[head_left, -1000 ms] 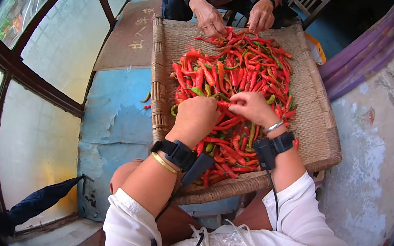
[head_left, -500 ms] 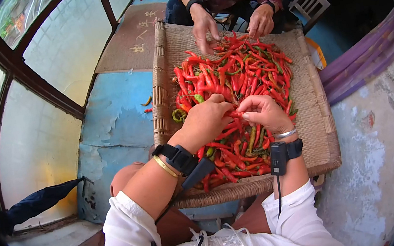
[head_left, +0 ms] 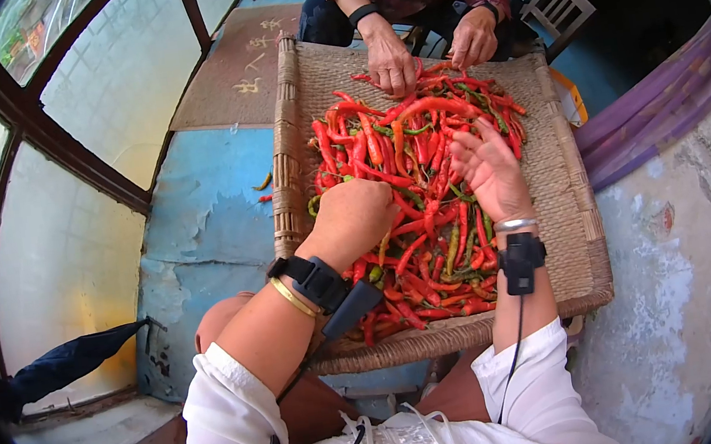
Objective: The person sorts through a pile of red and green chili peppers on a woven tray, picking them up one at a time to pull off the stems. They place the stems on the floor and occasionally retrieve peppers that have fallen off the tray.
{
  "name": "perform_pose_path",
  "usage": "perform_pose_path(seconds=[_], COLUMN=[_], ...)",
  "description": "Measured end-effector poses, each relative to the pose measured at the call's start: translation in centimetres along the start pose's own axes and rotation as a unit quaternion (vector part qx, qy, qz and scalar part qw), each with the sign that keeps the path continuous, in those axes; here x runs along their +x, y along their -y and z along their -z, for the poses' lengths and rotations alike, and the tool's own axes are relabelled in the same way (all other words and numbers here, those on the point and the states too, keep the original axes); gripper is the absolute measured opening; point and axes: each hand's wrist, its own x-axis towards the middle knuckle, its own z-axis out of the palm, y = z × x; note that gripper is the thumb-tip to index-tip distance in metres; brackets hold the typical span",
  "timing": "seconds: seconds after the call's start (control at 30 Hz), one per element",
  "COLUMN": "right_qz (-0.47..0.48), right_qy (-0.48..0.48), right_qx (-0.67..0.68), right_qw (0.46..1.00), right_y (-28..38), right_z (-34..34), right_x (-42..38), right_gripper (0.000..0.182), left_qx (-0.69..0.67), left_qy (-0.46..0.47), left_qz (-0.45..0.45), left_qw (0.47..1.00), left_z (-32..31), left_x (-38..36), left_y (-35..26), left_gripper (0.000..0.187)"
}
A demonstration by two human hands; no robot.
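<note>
Over the left side of a heap of red chili peppers (head_left: 430, 288) is my left hand (head_left: 350, 215), its fingers curled closed with the back of the hand upward. What it holds, if anything, is hidden beneath it. My right hand (head_left: 491, 171) is raised over the heap's right side, fingers spread and palm showing, with nothing in it. A long curved red chili pepper (head_left: 439, 105) lies across the top of the heap beyond my hands. Some green and dark chili peppers (head_left: 457, 240) are mixed in. All of them rest on a woven tray (head_left: 573, 222).
Across the tray, another person's two hands (head_left: 389, 62) are at the far edge of the heap. Frosted windows (head_left: 69, 275) line the left, with a folded dark umbrella (head_left: 75, 363) below. A purple curtain (head_left: 661, 105) and a peeling wall (head_left: 664, 273) stand on the right.
My hands have parted: the right one let go of a red chili pepper and opened upward, while the left shifted slightly left and closed. The other person's hand on the left moved toward the heap.
</note>
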Motion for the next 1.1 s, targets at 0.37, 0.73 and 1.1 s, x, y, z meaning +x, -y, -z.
perform_pose_path(seconds=[0.37, 0.73, 1.1], right_qz=[0.306, -0.011, 0.002], right_qy=[0.141, 0.149, -0.022], right_qx=[-0.714, -0.298, -0.008], right_qw=[0.614, 0.943, 1.0], right_y=[-6.8, -0.6, 0.6], right_z=[2.5, 1.8, -0.2], right_x=[0.7, -0.9, 0.6], right_gripper=[0.017, 0.017, 0.043], left_qx=[-0.068, -0.105, -0.137], left_qy=[-0.09, -0.014, -0.005], left_qz=[-0.078, -0.049, -0.039], left_qw=[0.991, 0.993, 0.99], left_z=[-0.5, 0.7, -0.2], left_x=[0.3, 0.3, 0.3], left_y=[-0.3, -0.9, -0.3], left_gripper=[0.015, 0.019, 0.018])
